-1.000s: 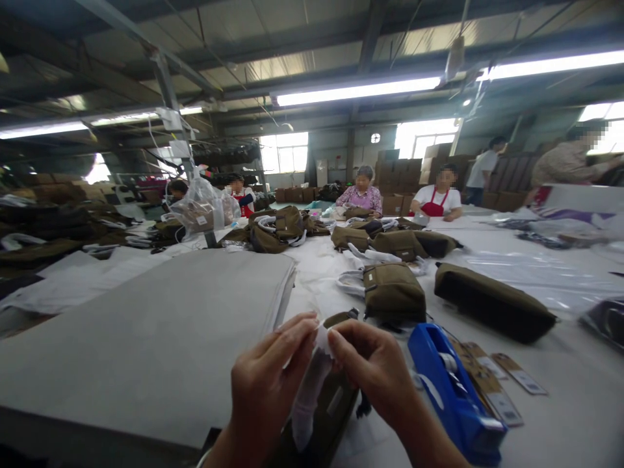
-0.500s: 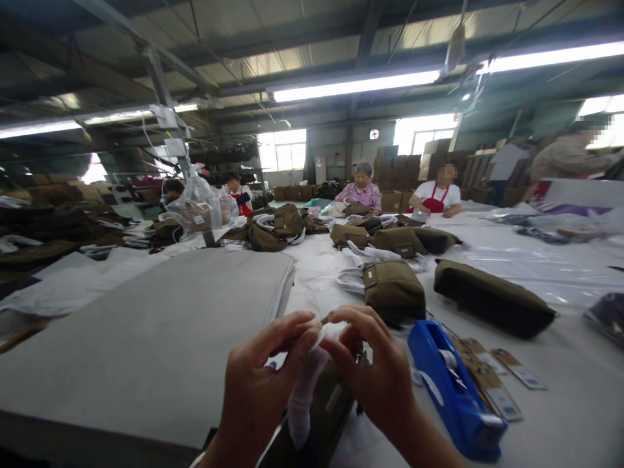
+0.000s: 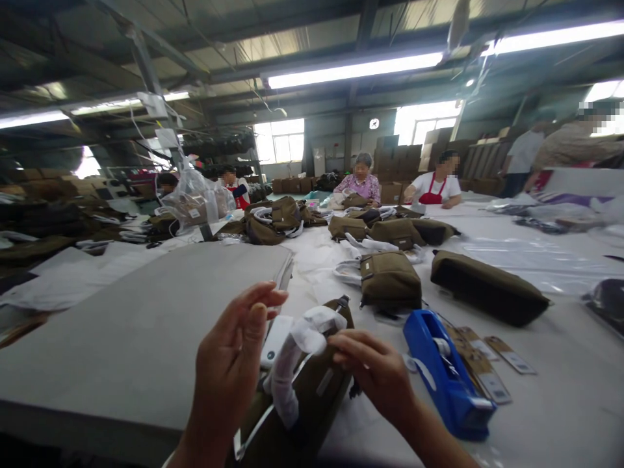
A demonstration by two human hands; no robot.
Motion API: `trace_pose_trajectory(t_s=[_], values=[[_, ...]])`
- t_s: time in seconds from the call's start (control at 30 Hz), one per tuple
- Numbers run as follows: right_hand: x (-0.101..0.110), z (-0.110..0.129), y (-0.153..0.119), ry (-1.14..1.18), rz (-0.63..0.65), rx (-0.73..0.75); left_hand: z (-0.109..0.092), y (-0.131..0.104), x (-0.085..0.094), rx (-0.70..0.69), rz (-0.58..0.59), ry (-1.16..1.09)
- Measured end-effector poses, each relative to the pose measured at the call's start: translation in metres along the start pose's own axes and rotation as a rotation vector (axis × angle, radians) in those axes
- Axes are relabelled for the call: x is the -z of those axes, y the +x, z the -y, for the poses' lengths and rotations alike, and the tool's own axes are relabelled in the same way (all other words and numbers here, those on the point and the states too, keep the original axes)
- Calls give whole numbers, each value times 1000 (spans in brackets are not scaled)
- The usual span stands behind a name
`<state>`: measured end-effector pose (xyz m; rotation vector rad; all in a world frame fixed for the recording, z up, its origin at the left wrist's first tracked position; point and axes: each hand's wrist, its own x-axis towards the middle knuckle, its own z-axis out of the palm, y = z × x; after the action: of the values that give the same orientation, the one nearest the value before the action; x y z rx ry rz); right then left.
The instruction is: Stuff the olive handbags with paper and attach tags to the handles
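A dark olive bag [image 3: 312, 416] lies in front of me, its arched handle [image 3: 283, 377] covered in white wrapping. My left hand [image 3: 234, 351] is raised to the left of the handle, apart from it, fingers apart and nothing in them. On the right, my right hand [image 3: 373, 367] has its fingertips pinched together at the white wrapping near the top of the handle. A white device [image 3: 277, 339] lies behind the handle. The blue tape dispenser [image 3: 446, 377] stands to the right of my right hand.
Cardboard tags [image 3: 509, 354] lie beyond the dispenser. More olive bags [image 3: 391, 279] are on the white table, one long bag [image 3: 487, 286] at the right. A stack of grey sheets [image 3: 146, 331] covers the left. Several people are around the far side; one wears a red apron [image 3: 431, 197].
My left hand has let go of the wrapping and moved left, its fingers opening. My right hand has lowered slightly, and the wrapped handle is now more exposed.
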<state>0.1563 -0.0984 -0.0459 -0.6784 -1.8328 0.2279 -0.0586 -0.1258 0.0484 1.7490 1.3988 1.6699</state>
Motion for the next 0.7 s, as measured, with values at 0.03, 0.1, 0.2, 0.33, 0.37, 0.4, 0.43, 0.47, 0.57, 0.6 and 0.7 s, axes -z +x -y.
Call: trace_pose_trajectory(t_s=[0.03, 0.1, 0.2, 0.33, 0.37, 0.4, 0.43, 0.47, 0.57, 0.6, 0.7], values=[[1, -4, -6, -15, -83, -71, 3, -6, -1, -30, 64, 102], [1, -13, -14, -103, -195, -179, 11, -21, -6, -73, 204, 312], [-2, -28, -17, -134, -103, -292, 25, -37, -18, -127, 335, 528], [-8, -43, -15, 19, 93, -445, 41, -22, -29, -316, 235, 601], [-8, -45, -14, 43, 99, -482, 45, -13, -32, -368, 202, 604], [-7, -45, -14, 63, 95, -515, 48, -3, -34, -417, 175, 601], [-5, -45, -13, 85, 91, -542, 51, 6, -37, -461, 151, 593], [-3, -43, -13, 112, 90, -563, 54, 14, -40, -497, 128, 581], [3, -38, -15, 175, 106, -577, 65, 26, -52, -551, 92, 547], [5, -37, -18, 183, 106, -571, 68, 26, -56, -553, 82, 532], [11, -38, -32, 210, 34, -563, 75, 15, -66, -550, -3, 499]])
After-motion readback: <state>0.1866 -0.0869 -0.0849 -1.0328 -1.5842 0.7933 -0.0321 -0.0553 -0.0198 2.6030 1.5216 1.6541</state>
